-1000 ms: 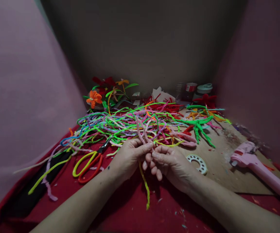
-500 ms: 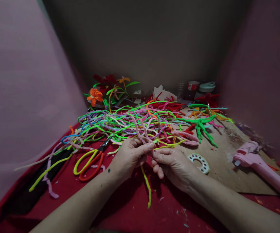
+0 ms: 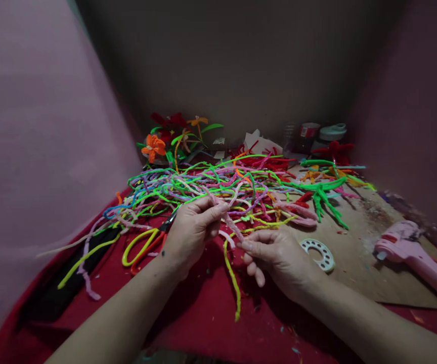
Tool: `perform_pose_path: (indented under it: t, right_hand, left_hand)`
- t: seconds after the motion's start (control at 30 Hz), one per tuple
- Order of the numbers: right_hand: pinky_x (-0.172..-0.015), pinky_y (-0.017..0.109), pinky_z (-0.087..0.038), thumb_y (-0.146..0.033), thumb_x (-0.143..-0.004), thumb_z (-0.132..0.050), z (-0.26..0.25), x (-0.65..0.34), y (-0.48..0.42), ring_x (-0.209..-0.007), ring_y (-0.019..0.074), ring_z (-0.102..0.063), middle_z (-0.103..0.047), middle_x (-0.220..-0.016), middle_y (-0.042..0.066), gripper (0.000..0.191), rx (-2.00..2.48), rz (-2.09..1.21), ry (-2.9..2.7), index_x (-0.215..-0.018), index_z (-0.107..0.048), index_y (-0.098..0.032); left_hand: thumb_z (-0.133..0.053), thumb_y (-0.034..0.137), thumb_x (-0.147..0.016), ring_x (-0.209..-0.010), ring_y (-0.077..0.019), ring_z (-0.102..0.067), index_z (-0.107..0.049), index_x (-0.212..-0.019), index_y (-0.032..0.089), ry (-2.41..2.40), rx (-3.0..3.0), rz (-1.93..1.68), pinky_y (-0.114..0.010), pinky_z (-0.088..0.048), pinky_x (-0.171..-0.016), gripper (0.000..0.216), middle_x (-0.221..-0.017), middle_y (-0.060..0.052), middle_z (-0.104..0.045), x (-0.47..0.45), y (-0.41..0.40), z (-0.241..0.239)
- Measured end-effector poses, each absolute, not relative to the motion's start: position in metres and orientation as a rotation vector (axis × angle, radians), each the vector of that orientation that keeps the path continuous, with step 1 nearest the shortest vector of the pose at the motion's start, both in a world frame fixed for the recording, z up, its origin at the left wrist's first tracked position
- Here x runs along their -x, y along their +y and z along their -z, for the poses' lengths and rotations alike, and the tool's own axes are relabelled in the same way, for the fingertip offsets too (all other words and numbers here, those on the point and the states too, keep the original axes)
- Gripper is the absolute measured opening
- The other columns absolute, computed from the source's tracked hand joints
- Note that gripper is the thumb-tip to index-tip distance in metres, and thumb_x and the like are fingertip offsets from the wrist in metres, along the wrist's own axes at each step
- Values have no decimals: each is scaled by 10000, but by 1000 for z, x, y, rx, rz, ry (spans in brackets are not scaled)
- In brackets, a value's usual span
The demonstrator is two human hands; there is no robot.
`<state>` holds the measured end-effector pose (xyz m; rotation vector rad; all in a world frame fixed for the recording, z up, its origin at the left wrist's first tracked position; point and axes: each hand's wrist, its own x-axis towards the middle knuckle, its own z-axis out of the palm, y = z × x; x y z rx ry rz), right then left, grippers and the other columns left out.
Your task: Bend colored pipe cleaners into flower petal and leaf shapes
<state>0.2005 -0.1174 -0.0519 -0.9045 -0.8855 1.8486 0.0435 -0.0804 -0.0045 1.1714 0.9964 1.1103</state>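
Note:
A pale pink pipe cleaner (image 3: 233, 226) runs slantwise between my two hands. My left hand (image 3: 196, 226) pinches its upper part between thumb and fingers, and a pink end sticks out beyond them. With thumb and forefinger, my right hand (image 3: 269, 253) grips the lower end. Beyond the hands spreads a tangled heap of coloured pipe cleaners (image 3: 188, 184). A yellow pipe cleaner (image 3: 232, 283) hangs over the red cloth below the pink one. Scissors (image 3: 140, 247) with yellow and red handles lie left of my left hand, partly hidden by it.
A pink glue gun (image 3: 411, 250) and a pale ring with holes (image 3: 319, 255) lie on a brown board (image 3: 355, 278) at right. Fuzzy flowers (image 3: 154, 146) stand at the back left. A jar (image 3: 309, 135) and a lidded container (image 3: 332, 132) stand at the back right.
My hands have moved apart, and a longer pink stretch shows between them. My left hand has shifted left over part of the scissors. The whole view has swung slightly.

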Motion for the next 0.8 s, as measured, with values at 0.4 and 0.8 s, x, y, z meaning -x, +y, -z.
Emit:
perform_pose_path:
  t: [0.4, 0.8]
  right_hand:
    - [-324, 144, -398, -313, -664, -706, 49, -200, -119, -392, 72, -525, -608, -545, 21, 230, 917, -1840, -902, -663, -601, -108]
    - [-444, 173, -423, -308, -729, -641, 44, -197, -121, -484, 77, -549, -630, -624, 19, 195, 905, -1726, -1018, -817, -619, -135]
  left_hand:
    - [-684, 225, -683, -393, 12, -342, -567, -743, 119, 883, -886, -1083, -115, -237, -380, 168, -559, 68, -434, -40, -76, 9]
    - [-660, 255, -712, -390, -6, -366, -600, -718, 108, 886, -980, -927, -131, -253, -377, 159, -526, 34, -479, -48, -86, 17]
